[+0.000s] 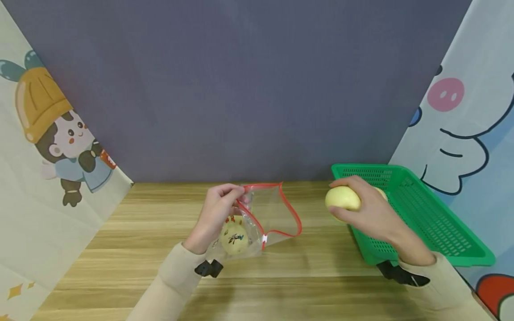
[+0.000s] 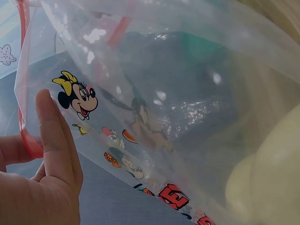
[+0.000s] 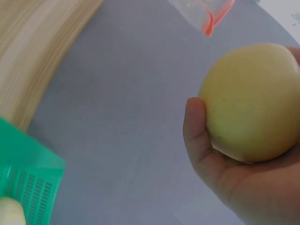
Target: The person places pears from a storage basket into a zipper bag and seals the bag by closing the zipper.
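My left hand (image 1: pixel 217 211) pinches the red-edged rim of a clear zip bag (image 1: pixel 275 214), whose mouth gapes to the right with a white slider (image 1: pixel 264 239) on the edge. Cartoon prints cover the bag, as the left wrist view shows. Inside it lies pale yellow round fruit (image 1: pixel 234 240), also visible through the plastic in the left wrist view. To the right, above the table by the basket, my right hand (image 1: pixel 371 211) grips another pale yellow round fruit (image 3: pixel 253 103), thumb and fingers wrapped round its sides.
A green perforated basket (image 1: pixel 462 249) stands on the right of the wooden table (image 1: pixel 305 290). More pale fruit (image 3: pixel 10 213) sits in it, partly hidden by my right hand in the head view. A grey-blue panel (image 1: pixel 257 89) rises behind the table, with cartoon-printed sheets on both sides.
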Available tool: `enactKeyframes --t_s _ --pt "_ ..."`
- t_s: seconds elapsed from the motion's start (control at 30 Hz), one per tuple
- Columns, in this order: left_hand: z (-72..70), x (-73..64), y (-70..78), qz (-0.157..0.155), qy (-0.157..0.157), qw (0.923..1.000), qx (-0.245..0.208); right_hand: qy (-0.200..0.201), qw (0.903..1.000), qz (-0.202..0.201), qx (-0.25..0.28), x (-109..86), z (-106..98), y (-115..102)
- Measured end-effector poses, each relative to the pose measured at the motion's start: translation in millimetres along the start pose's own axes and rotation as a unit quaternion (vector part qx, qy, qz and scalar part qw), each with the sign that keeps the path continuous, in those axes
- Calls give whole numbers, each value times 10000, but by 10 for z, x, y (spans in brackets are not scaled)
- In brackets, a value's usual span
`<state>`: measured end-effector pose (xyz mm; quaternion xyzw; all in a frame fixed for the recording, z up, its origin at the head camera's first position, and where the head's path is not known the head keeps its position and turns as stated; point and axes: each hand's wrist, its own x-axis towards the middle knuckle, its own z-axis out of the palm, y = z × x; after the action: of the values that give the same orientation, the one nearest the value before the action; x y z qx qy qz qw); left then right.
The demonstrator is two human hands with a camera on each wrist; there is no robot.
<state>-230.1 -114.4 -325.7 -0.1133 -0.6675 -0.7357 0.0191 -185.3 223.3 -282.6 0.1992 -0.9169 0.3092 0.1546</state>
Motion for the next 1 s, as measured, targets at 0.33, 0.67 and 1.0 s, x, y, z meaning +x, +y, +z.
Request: enactKeyframes --t_s 0.33,0.67,1.0 --pt "10 4 3 5 47 10000 1 36 9994 -294 201 49 79 -121" --pt "4 15 -14 12 12 10000 38 76 9971 -624 434 128 191 -245" --pt "5 17 2 -2 2 10000 40 71 9937 -904 658 190 315 -328"
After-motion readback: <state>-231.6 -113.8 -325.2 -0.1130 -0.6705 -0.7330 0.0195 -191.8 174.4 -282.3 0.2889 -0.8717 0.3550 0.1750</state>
